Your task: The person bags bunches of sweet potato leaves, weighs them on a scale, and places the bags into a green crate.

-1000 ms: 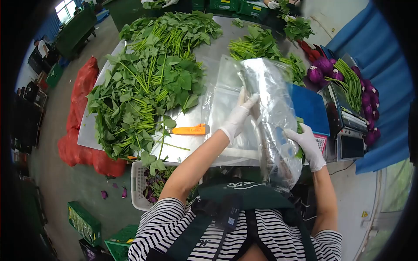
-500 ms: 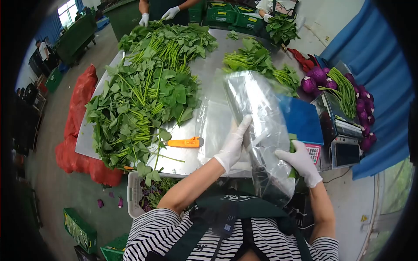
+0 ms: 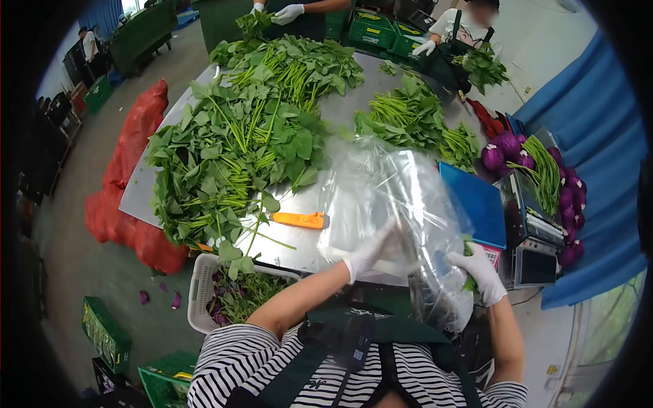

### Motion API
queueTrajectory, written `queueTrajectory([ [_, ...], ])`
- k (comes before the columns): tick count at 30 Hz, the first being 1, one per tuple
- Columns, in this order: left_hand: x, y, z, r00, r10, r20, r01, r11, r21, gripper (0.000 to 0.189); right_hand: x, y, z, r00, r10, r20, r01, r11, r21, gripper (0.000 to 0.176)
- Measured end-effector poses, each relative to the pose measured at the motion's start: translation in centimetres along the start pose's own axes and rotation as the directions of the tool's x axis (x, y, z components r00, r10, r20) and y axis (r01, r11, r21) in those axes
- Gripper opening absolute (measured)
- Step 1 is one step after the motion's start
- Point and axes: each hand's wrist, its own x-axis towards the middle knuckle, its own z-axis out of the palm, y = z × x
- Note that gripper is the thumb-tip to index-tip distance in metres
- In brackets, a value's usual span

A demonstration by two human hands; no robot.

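A large clear plastic bag (image 3: 432, 204) hangs in front of me over the table's near edge. My left hand (image 3: 374, 251), in a white glove, is at the bag's left side; its fingers are smeared by motion and partly lost against the plastic. On the other side, my gloved right hand (image 3: 479, 272) is closed round a bit of leafy greens (image 3: 469, 282) at the bag's edge; most of that bunch is hidden. More clear bags (image 3: 350, 197) lie flat on the metal table. Left of them rests an orange utility knife (image 3: 298, 219).
A big heap of leafy greens (image 3: 238, 143) covers the table's left, with smaller bunches (image 3: 415, 112) at the back. A blue-topped scale (image 3: 473, 204) and purple onions (image 3: 503, 146) stand right. A white basket (image 3: 201, 292) sits below left. Co-workers' gloved hands (image 3: 288, 14) work across the table.
The bag has swung and spread open, its top dropping toward the table. My left hand has moved along its side. Across the table, a co-worker has lifted a bunch of greens. The view has shifted slightly.
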Motion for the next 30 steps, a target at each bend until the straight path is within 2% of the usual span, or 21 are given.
queueTrajectory([
  [1,0.7,0.5,-0.9,0.999,0.044,0.025,-0.045,0.997,0.060,0.073,-0.2,-0.5,-0.6,1.000,0.000,-0.003,0.000,1.000,-0.006,0.042],
  [2,1.7,0.0,-1.6,0.934,0.337,-0.116,-0.302,0.921,0.244,0.073,-0.4,-1.0,-1.4,0.997,-0.049,-0.054,0.048,0.999,-0.015,0.042],
  [3,3.0,0.1,-2.6,0.934,0.338,-0.113,-0.305,0.921,0.242,0.073,-0.6,-1.5,-2.1,0.990,-0.096,-0.104,0.094,0.995,-0.025,0.042],
  [5,5.5,2.2,-4.5,0.905,0.393,-0.164,-0.276,0.834,0.478,0.066,-1.0,-2.2,-3.4,0.970,-0.185,-0.156,0.186,0.983,-0.008,0.042],
  [6,6.1,3.1,-4.7,0.904,0.394,-0.164,-0.277,0.834,0.476,0.066,-1.4,-2.8,-3.6,0.950,-0.231,-0.210,0.241,0.970,0.021,0.044],
  [8,7.0,4.4,-4.8,0.902,0.132,-0.410,-0.052,0.979,0.199,0.061,-2.2,-3.3,-4.7,0.914,-0.299,-0.274,0.331,0.940,0.080,0.050],
  [11,8.8,3.9,-7.0,0.915,0.076,-0.397,-0.032,0.993,0.116,0.060,-3.2,-4.6,-4.5,0.828,-0.449,-0.335,0.511,0.851,0.121,0.047],
  [12,8.8,4.0,-6.6,0.918,0.078,-0.389,-0.033,0.992,0.121,0.060,-3.3,-4.5,-4.6,0.823,-0.452,-0.343,0.515,0.849,0.119,0.047],
  [14,8.7,4.1,-5.7,0.900,0.030,-0.434,-0.002,0.998,0.065,0.064,-3.3,-4.3,-4.8,0.869,-0.398,-0.293,0.421,0.907,0.017,0.046],
  [15,7.8,5.0,-4.3,0.904,0.041,-0.426,-0.009,0.997,0.077,0.064,-3.4,-5.1,-3.5,0.882,-0.381,-0.279,0.395,0.919,-0.006,0.044],
  [16,6.1,6.0,-2.3,0.963,0.120,-0.241,-0.138,0.989,-0.057,0.067,-3.1,-5.3,-2.8,0.905,-0.343,-0.251,0.344,0.938,-0.041,0.043],
  [17,4.7,6.9,-0.7,0.973,0.222,-0.063,-0.230,0.950,-0.211,0.071,-2.7,-5.2,-2.2,0.927,-0.300,-0.223,0.291,0.954,-0.075,0.042],
  [18,4.0,7.7,0.1,0.972,0.226,-0.065,-0.235,0.951,-0.203,0.071,-2.0,-4.8,-1.5,0.946,-0.262,-0.189,0.250,0.965,-0.085,0.040],
  [20,3.6,8.6,1.4,0.912,0.385,0.144,-0.311,0.875,-0.370,0.075,-1.3,-4.7,0.6,0.972,-0.205,-0.114,0.199,0.978,-0.064,0.039],
  [21,3.8,8.4,1.7,0.910,0.392,0.137,-0.321,0.874,-0.364,0.075,-0.3,-4.0,1.1,0.976,-0.193,-0.097,0.176,0.970,-0.166,0.038],
  [23,4.0,7.4,2.2,0.890,0.455,0.001,-0.453,0.887,-0.090,0.065,1.0,-3.3,2.8,0.967,-0.247,-0.058,0.236,0.960,-0.153,0.037],
  [24,2.9,7.3,2.3,0.922,0.387,0.003,-0.381,0.909,-0.170,0.058,2.4,-2.1,3.0,0.947,-0.313,-0.073,0.292,0.933,-0.210,0.037],
  [25,2.5,6.9,2.0,0.920,0.392,0.002,-0.387,0.908,-0.158,0.058,3.1,-2.3,3.3,0.944,-0.322,-0.070,0.303,0.932,-0.202,0.037],
  [27,1.5,5.0,1.4,0.958,0.286,0.026,-0.276,0.941,-0.196,0.071,4.1,-3.2,4.2,0.939,-0.340,-0.047,0.312,0.902,-0.300,0.040],
  [28,-0.1,4.9,2.0,0.973,0.221,0.064,-0.204,0.958,-0.203,0.073,4.0,-4.1,4.7,0.955,-0.296,-0.036,0.279,0.928,-0.246,0.040],
  [30,-1.1,4.3,1.8,0.973,0.226,0.039,-0.216,0.961,-0.172,0.074,4.8,-4.1,5.3,0.953,-0.299,-0.040,0.278,0.922,-0.268,0.041],
])
